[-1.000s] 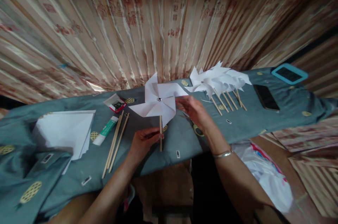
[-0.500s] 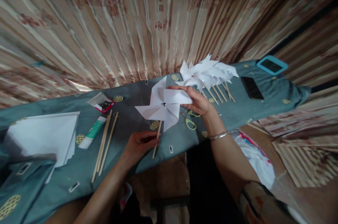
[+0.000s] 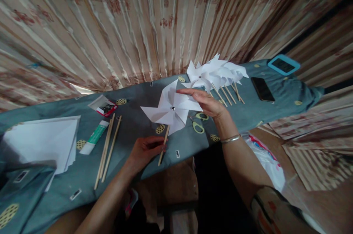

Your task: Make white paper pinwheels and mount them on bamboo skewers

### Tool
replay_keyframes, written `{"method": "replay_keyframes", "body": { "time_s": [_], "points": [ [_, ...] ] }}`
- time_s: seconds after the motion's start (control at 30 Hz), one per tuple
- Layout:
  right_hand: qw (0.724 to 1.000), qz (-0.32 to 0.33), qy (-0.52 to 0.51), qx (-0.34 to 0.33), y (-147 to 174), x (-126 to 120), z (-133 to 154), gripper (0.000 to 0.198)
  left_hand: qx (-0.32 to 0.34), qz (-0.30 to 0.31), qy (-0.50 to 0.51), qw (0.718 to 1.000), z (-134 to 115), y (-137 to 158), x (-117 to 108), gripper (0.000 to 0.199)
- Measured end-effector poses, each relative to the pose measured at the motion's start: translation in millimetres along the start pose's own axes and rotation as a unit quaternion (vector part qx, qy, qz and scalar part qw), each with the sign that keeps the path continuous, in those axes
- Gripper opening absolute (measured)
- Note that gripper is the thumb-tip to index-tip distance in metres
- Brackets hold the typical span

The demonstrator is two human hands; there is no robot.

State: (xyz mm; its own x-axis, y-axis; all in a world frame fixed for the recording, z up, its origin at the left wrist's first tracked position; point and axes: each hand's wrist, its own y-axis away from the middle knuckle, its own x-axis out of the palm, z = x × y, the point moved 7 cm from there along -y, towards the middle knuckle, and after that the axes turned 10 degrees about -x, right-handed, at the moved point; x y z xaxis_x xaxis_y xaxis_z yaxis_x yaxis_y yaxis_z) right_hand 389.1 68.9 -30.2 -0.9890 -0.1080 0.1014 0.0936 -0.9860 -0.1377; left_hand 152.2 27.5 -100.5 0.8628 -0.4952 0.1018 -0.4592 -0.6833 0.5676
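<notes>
At the centre of the frame, the person's left hand [image 3: 145,151] is pinching the lower part of a thin wooden stick [image 3: 164,142], which is supporting a white paper pinwheel [image 3: 173,108] above the cloth-covered counter [image 3: 135,120]. The stick is leaning, its lower end pointing down and left; a shiny round pin is marking the pinwheel's hub. The right hand [image 3: 209,102] is reaching in from the right with fingers extended, not closed, and lying partly behind the rightmost blade; I cannot tell whether it is touching the paper. Just below that hand, scissors with yellow-green handles [image 3: 194,125] are lying on the counter. Right of upper centre, a row of overlapping pinwheels [image 3: 216,74] is resting with sticks slanting toward the lower right; beyond them are lying a dark smartphone [image 3: 262,89] and a blue-framed device [image 3: 284,65]. Left of centre, a small open red-and-white box [image 3: 110,110], a green-and-white glue stick [image 3: 95,137] and loose wooden rods [image 3: 105,151] are lying close together, while white paper sheets [image 3: 41,138] are occupying the left edge.
</notes>
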Motion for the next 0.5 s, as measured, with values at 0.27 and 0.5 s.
{"method": "replay_keyframes", "body": {
  "time_s": [0.27,0.5],
  "points": [
    [0.999,0.001,-0.018,0.032,5.5,-2.3,0.1,0.051,0.004,0.013,-0.017,1.0,-2.2,2.6,4.5,0.027],
    [0.991,-0.073,-0.1,0.06,7.3,-4.7,-11.1,0.054,-0.01,-0.026,0.078,0.997,-7.8,1.0,-3.9,0.034]
  ]
}}
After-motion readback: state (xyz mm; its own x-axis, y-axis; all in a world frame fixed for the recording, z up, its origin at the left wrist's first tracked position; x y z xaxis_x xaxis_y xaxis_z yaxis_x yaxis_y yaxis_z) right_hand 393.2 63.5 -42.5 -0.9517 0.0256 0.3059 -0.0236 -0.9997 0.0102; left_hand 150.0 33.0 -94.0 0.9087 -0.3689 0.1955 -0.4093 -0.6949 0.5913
